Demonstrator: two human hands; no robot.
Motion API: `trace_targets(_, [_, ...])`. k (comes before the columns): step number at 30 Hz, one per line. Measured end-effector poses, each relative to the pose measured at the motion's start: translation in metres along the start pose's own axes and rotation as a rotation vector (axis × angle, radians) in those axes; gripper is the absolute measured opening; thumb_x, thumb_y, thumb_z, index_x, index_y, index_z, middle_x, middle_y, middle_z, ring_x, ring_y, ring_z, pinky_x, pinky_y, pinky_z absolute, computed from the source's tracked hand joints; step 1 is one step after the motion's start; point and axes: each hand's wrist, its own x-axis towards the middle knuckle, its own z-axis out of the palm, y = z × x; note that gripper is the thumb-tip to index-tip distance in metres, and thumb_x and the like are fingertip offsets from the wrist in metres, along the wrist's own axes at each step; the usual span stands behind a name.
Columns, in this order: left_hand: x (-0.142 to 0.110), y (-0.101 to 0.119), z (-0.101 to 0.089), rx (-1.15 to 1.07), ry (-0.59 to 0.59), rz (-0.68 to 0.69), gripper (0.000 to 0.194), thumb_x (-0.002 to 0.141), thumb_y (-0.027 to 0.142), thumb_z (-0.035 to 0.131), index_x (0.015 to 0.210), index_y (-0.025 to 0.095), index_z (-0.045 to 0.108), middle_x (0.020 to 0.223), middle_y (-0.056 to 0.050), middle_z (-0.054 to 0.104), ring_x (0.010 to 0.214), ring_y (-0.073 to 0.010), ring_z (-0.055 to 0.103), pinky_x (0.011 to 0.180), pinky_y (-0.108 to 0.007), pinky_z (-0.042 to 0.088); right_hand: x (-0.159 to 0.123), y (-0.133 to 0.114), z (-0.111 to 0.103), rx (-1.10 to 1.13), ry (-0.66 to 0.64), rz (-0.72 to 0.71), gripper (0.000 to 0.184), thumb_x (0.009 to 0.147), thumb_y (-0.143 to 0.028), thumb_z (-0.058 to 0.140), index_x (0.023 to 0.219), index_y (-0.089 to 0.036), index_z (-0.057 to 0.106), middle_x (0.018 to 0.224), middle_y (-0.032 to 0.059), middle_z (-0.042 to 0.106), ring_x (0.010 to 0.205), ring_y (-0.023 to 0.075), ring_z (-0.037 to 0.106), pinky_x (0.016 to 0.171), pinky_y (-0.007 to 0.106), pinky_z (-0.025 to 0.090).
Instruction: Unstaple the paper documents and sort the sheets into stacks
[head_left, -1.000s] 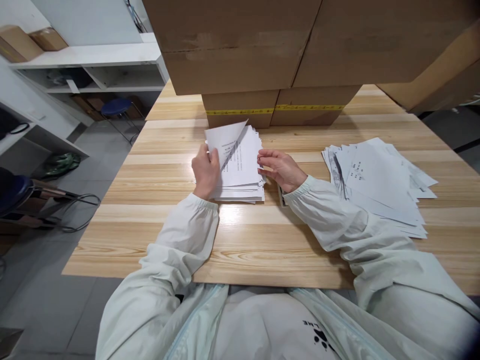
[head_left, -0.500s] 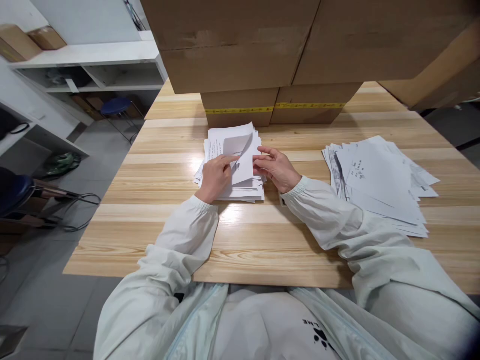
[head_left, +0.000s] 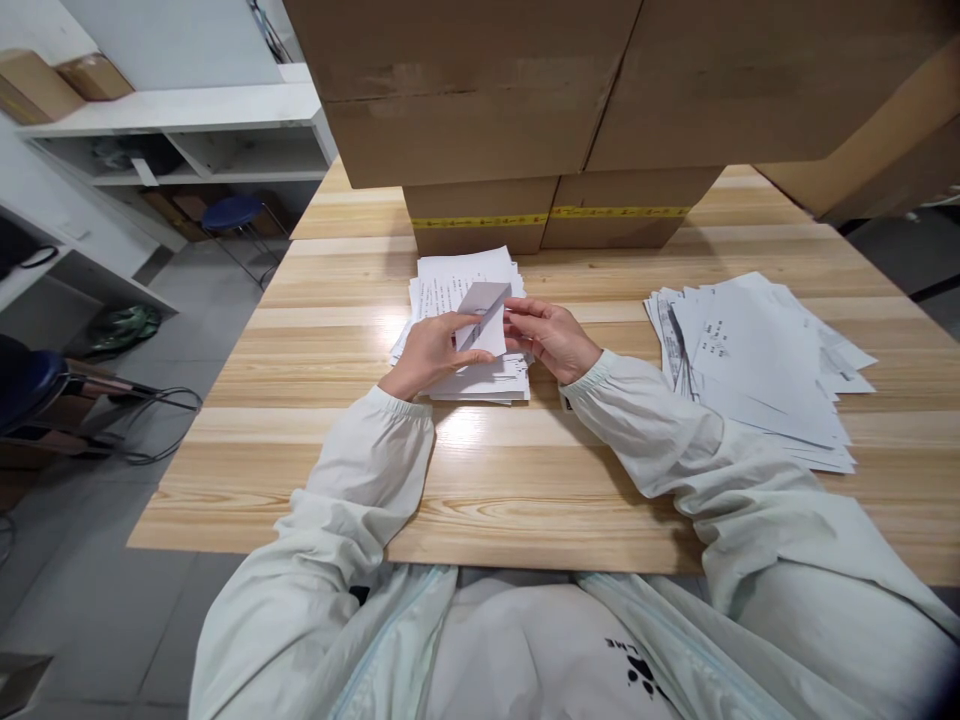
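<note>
Over a stack of printed paper [head_left: 450,278] on the table, a folded sheet of paper [head_left: 491,330] is held between both hands. My left hand [head_left: 426,355] pinches it from the left, with the thumb in front and the fingers at its fold. On the other side, my right hand [head_left: 553,338] has its fingers closed at the sheet's right edge; some fingertips are hidden behind the paper. The stack's sheets lie unevenly, with text showing on the top one.
A second, spread-out pile of papers [head_left: 757,360] lies on the right of the wooden table [head_left: 510,490]. Large cardboard boxes [head_left: 480,100] stand stacked at the back. To the left are white shelving [head_left: 225,105] and a blue stool [head_left: 231,210].
The lifted sheet is now folded smaller, with its flap brought down toward me. My left hand has shifted slightly left and now pinches it. My right hand has barely moved.
</note>
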Motion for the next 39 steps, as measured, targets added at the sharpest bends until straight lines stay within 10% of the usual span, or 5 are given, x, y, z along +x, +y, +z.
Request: trace_targets(39, [0.002,-0.011,0.000,-0.045,0.006,0.008,0.066,0.067,0.054,0.081,0.125,0.025,0.069,0.110,-0.006,0.076,0.078,-0.0199,0.066,0.074,-0.030,0.049,0.000,0.004,-0.002,-0.065,0.007,-0.006,0.017,0.078,-0.009,0.066,0.092,-0.018,0.066,0.085,0.0014,0.067,0.071,0.0097,0.061,0.064,0.024,0.058])
